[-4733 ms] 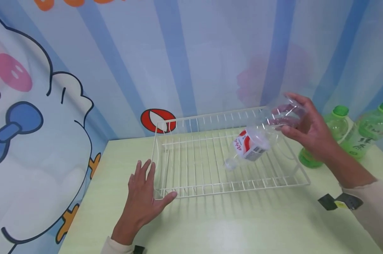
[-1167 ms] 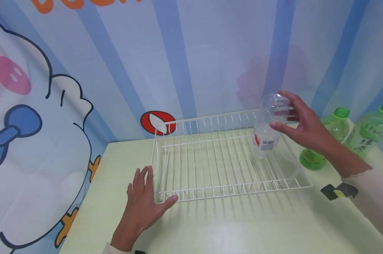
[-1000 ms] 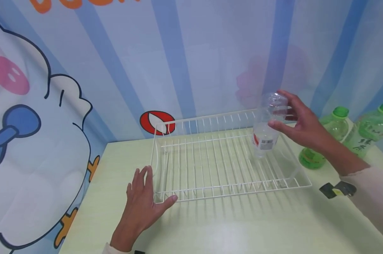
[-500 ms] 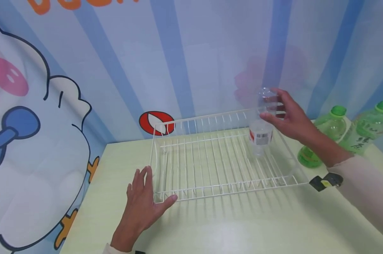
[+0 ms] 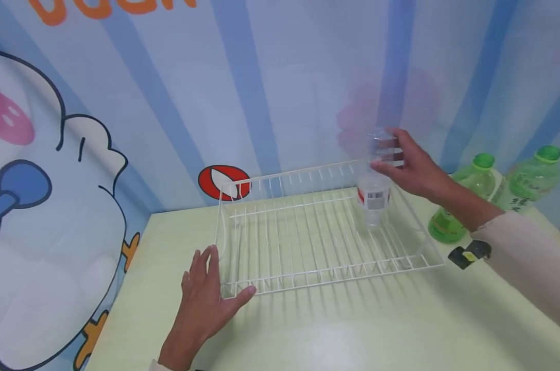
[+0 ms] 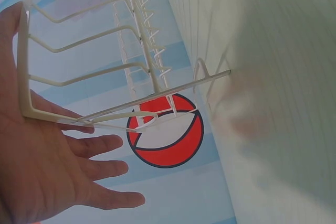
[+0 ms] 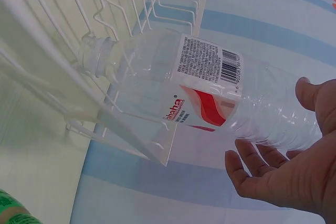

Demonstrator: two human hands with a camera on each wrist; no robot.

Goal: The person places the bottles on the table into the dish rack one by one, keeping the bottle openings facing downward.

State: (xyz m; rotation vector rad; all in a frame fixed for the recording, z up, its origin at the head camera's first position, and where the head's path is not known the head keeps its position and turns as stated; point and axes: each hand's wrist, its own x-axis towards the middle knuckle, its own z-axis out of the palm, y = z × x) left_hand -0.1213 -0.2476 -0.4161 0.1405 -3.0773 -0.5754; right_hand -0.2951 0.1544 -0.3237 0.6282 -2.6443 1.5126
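Upside down at the right end of the white wire dish rack [image 5: 323, 282] stands a clear plastic bottle [image 5: 374, 198] with a red and white label. Its uncapped neck [image 7: 100, 59] is down among the rack's wires. My right hand [image 5: 416, 167] holds the bottle near its upturned base, thumb on the near side and fingers bent round the far side. At the rack's near left corner rests my left hand [image 5: 201, 299]. The corner lies between its thumb and forefinger, and the other fingers [image 6: 105, 170] are straight and spread.
Right of the rack stand two green bottles, one [image 5: 465, 196] partly behind my right forearm and another [image 5: 532, 175] farther right. The pale table [image 5: 307, 330] meets a blue striped wall covering [image 5: 284, 93] with cartoon figures behind the rack.
The bottle, slanted in the rack at first, has swung upright, neck down, toward the right end. My right hand and the bottle have since shifted slightly left. My left hand stays at the corner.
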